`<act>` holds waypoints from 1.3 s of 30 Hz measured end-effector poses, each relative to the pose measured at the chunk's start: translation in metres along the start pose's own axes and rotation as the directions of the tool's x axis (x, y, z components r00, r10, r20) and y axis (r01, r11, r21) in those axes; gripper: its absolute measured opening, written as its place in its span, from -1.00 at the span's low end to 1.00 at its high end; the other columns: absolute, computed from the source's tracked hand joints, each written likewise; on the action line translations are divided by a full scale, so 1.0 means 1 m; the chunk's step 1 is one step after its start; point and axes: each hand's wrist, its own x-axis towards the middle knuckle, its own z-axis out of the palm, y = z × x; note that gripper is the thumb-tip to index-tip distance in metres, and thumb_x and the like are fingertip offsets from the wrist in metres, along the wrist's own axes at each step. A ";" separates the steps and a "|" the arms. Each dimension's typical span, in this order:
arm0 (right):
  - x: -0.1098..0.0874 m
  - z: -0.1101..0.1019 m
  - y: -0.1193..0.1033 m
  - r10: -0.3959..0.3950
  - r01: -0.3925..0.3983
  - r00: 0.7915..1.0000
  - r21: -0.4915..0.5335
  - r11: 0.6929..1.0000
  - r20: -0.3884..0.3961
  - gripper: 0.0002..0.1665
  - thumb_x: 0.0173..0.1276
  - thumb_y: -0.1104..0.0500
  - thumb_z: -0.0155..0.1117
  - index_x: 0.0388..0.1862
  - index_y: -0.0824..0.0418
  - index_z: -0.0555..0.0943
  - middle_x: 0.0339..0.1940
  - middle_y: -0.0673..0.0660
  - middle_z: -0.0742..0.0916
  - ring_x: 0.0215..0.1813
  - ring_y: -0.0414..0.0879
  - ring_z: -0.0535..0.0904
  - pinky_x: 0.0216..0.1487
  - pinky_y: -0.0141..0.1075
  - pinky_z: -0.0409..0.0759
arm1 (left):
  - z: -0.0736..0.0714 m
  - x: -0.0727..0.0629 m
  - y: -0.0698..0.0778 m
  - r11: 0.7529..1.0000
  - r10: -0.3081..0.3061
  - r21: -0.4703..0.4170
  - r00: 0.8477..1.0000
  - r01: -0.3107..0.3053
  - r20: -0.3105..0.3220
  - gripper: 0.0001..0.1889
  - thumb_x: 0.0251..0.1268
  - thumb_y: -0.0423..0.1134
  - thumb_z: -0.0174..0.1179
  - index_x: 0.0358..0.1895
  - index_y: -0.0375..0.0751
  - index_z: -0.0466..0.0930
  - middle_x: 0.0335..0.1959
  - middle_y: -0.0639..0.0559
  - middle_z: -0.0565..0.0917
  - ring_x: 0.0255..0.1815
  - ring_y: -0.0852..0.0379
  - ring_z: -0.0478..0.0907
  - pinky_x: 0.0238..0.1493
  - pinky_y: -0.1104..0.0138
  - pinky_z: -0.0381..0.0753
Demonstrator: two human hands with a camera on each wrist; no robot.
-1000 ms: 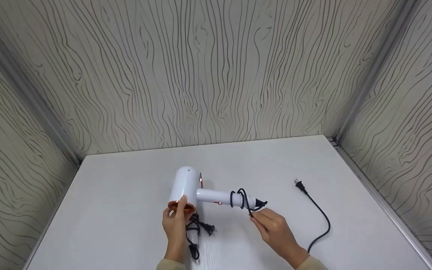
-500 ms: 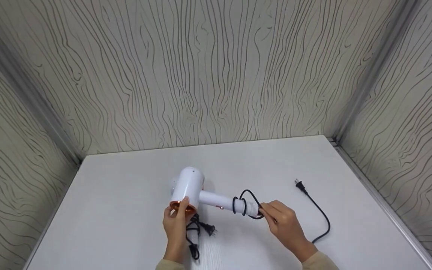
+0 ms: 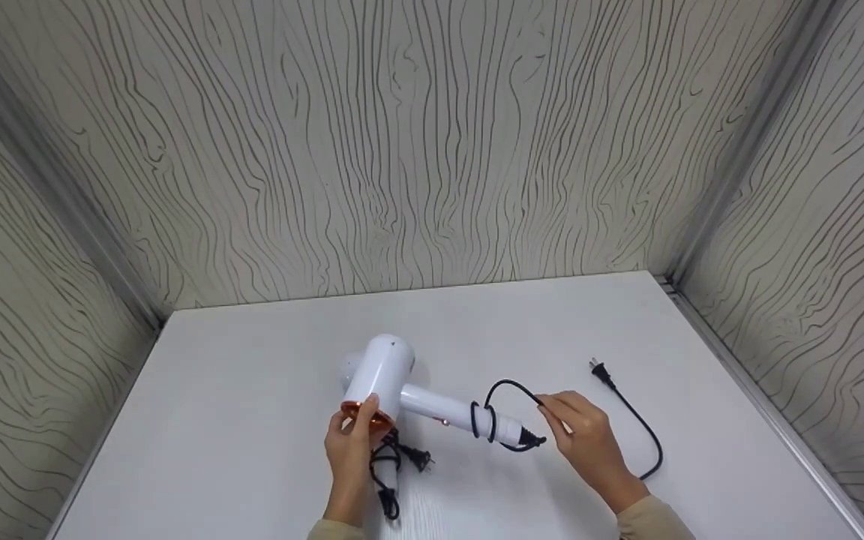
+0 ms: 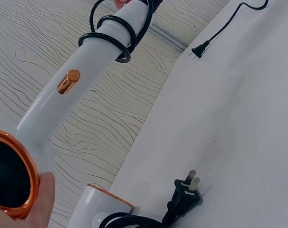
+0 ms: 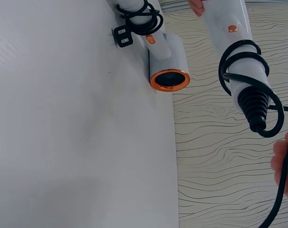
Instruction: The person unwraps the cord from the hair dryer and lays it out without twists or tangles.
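A white hair dryer [image 3: 381,371] with copper trim is held over the table, its handle slanting down to the right. My left hand [image 3: 349,454] grips the barrel at its copper-rimmed end, thumb on the near side. Black cord [image 5: 241,53] is wound round the lower handle, close to the ribbed cord sleeve [image 5: 254,109]. To the right of the handle, my right hand [image 3: 589,439] pinches a length of this cord [image 3: 511,382], which arches up from the windings. In the right wrist view, the cord hangs below those fingers [image 5: 282,161].
A second white hair dryer [image 5: 168,61] lies on the table [image 3: 252,420] under the held one, its cord bundled round the handle with a two-pin plug [image 4: 186,197]. Another plug [image 3: 601,371] lies at the right, its cord running toward my right forearm. Patterned walls [image 3: 432,150] enclose the table.
My right hand has moved right and slightly up, drawing the cord into a wider arch off the handle. The dryer's handle has tilted downward. My left hand keeps its grip.
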 end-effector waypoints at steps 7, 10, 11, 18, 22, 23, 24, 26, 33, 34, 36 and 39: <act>-0.002 0.000 0.009 0.007 -0.007 1.000 -0.018 1.000 0.004 -0.54 -0.30 0.56 0.53 -0.31 0.29 0.74 -0.46 0.07 0.70 -0.42 -0.17 0.62 -0.31 -0.62 0.59 | 0.000 0.000 0.000 1.000 0.000 -0.011 1.000 0.000 0.007 -0.35 0.27 0.00 0.17 0.22 -0.45 0.27 0.09 -0.44 0.56 -0.27 0.19 0.69 -0.11 0.26 0.75; -0.004 0.001 0.012 0.012 -0.012 1.000 -0.020 1.000 0.000 -0.57 -0.26 0.56 0.51 -0.32 0.30 0.74 -0.46 0.07 0.69 -0.43 -0.16 0.62 -0.32 -0.61 0.59 | 0.000 0.000 0.000 1.000 0.005 -0.008 1.000 -0.005 0.006 -0.36 0.28 -0.01 0.16 0.22 -0.45 0.28 0.07 -0.43 0.57 -0.27 0.20 0.68 -0.12 0.27 0.75; -0.005 0.001 0.014 0.015 -0.015 1.000 -0.022 1.000 0.002 -0.60 -0.23 0.55 0.50 -0.32 0.30 0.74 -0.46 0.08 0.69 -0.43 -0.16 0.62 -0.32 -0.61 0.59 | 0.000 0.000 0.000 1.000 0.007 -0.004 1.000 -0.007 0.007 -0.36 0.28 -0.01 0.16 0.22 -0.45 0.28 0.07 -0.43 0.57 -0.27 0.20 0.68 -0.12 0.27 0.75; -0.011 0.005 0.019 0.049 -0.047 0.999 -0.054 0.997 0.023 -0.72 -0.10 0.50 0.49 -0.35 0.30 0.74 -0.47 0.07 0.69 -0.43 -0.16 0.63 -0.32 -0.60 0.60 | -0.001 -0.001 0.002 1.000 0.020 -0.004 1.000 -0.020 0.024 -0.35 0.33 0.01 0.10 0.26 -0.46 0.24 0.13 -0.44 0.51 -0.20 0.19 0.66 -0.05 0.22 0.74; -0.015 0.009 0.022 0.063 -0.060 0.997 -0.077 0.995 0.044 -0.77 -0.05 0.46 0.47 -0.35 0.30 0.74 -0.47 0.07 0.69 -0.42 -0.13 0.62 -0.32 -0.58 0.60 | -0.001 -0.002 0.003 1.000 0.030 -0.005 0.999 -0.030 0.027 -0.36 0.34 0.00 0.08 0.26 -0.47 0.24 0.12 -0.44 0.51 -0.22 0.19 0.66 -0.05 0.23 0.75; -0.017 0.010 0.023 0.066 -0.062 0.996 -0.082 0.995 0.051 -0.80 -0.01 0.44 0.46 -0.35 0.30 0.74 -0.47 0.07 0.69 -0.42 -0.13 0.62 -0.32 -0.57 0.60 | -0.001 -0.002 0.003 0.999 0.033 -0.005 0.999 -0.032 0.028 -0.36 0.34 0.00 0.08 0.26 -0.47 0.24 0.12 -0.44 0.51 -0.22 0.20 0.66 -0.05 0.23 0.75; -0.018 0.010 0.023 0.070 -0.065 0.996 -0.084 0.994 0.056 -0.80 -0.01 0.45 0.46 -0.35 0.30 0.74 -0.47 0.07 0.68 -0.42 -0.13 0.62 -0.32 -0.57 0.60 | -0.001 -0.003 0.003 0.999 0.033 -0.004 0.999 -0.033 0.029 -0.36 0.34 0.00 0.08 0.26 -0.47 0.24 0.12 -0.44 0.52 -0.23 0.20 0.66 -0.05 0.24 0.75; -0.020 0.011 0.024 0.073 -0.066 0.995 -0.092 0.994 0.068 -0.80 -0.01 0.44 0.47 -0.35 0.30 0.74 -0.47 0.07 0.68 -0.42 -0.13 0.60 -0.33 -0.58 0.59 | -0.001 -0.003 0.004 0.999 0.033 -0.012 0.999 -0.033 0.031 -0.36 0.33 -0.01 0.09 0.26 -0.47 0.25 0.09 -0.41 0.54 -0.24 0.22 0.66 -0.07 0.26 0.75; -0.027 0.016 0.023 0.065 -0.052 0.993 -0.126 0.991 0.103 -0.73 -0.16 0.45 0.54 -0.40 0.27 0.74 -0.49 0.04 0.67 -0.43 -0.19 0.59 -0.35 -0.56 0.57 | -0.002 -0.003 0.007 0.999 0.024 -0.028 0.999 -0.023 0.041 -0.32 0.34 0.01 0.07 0.31 -0.48 0.21 0.03 -0.31 0.56 -0.29 0.25 0.66 -0.09 0.32 0.73; -0.029 0.017 0.023 0.068 -0.053 0.992 -0.132 0.990 0.108 -0.69 -0.21 0.47 0.55 -0.41 0.26 0.74 -0.49 0.03 0.66 -0.44 -0.19 0.58 -0.36 -0.56 0.57 | -0.002 -0.003 0.007 0.999 0.023 -0.027 0.999 -0.022 0.042 -0.32 0.35 0.02 0.06 0.32 -0.48 0.21 0.03 -0.30 0.55 -0.29 0.25 0.66 -0.08 0.32 0.73; -0.033 0.018 0.021 0.081 -0.062 0.989 -0.148 0.987 0.123 -0.67 -0.24 0.48 0.56 -0.42 0.25 0.74 -0.49 0.01 0.66 -0.43 -0.20 0.57 -0.36 -0.56 0.56 | -0.001 -0.003 0.007 1.000 0.019 -0.025 0.999 -0.018 0.042 -0.31 0.35 0.02 0.06 0.33 -0.47 0.20 0.05 -0.32 0.54 -0.28 0.25 0.65 -0.07 0.31 0.73; -0.040 0.020 0.018 0.104 -0.078 0.984 -0.175 0.982 0.147 -0.56 -0.38 0.53 0.57 -0.43 0.21 0.74 -0.49 -0.03 0.65 -0.42 -0.21 0.56 -0.34 -0.55 0.57 | -0.001 -0.003 0.007 1.000 0.015 -0.019 0.999 -0.014 0.039 -0.30 0.35 0.04 0.05 0.34 -0.47 0.19 0.09 -0.35 0.51 -0.27 0.24 0.64 -0.05 0.27 0.74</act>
